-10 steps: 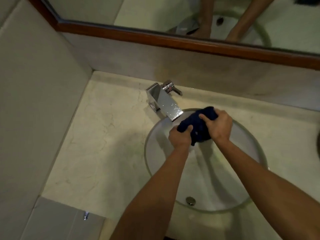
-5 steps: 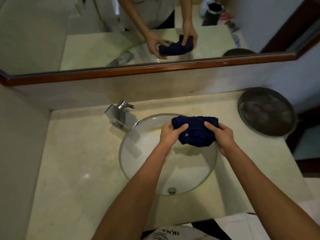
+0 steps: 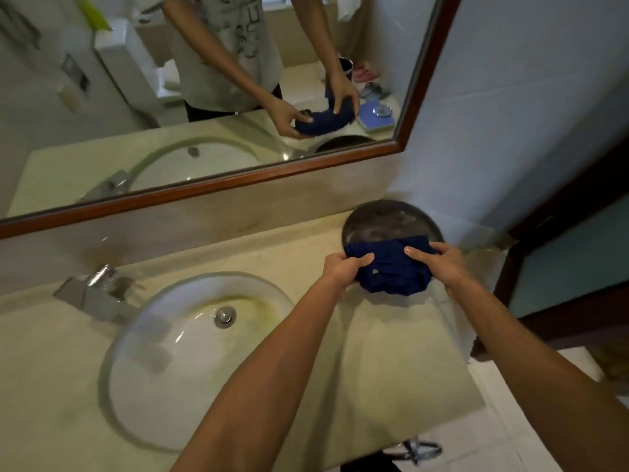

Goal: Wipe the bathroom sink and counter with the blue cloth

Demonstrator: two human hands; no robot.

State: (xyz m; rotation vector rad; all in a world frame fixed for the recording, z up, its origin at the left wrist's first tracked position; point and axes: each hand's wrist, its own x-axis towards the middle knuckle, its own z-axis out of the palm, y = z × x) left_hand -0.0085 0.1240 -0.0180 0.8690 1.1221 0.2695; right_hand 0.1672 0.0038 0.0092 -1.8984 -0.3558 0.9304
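Hands meet over the right end of the counter (image 3: 391, 352), both gripping a bunched dark blue cloth (image 3: 391, 272). Left hand (image 3: 342, 269) has its fingers curled into the cloth's left edge; right hand (image 3: 439, 264) clutches the right edge, fingers curled over the top. Just beyond the hands sits a dark round dish (image 3: 384, 221), partly covered by the cloth. Well to their left lie the glass-rimmed sink (image 3: 115, 352) and chrome faucet (image 3: 93, 291).
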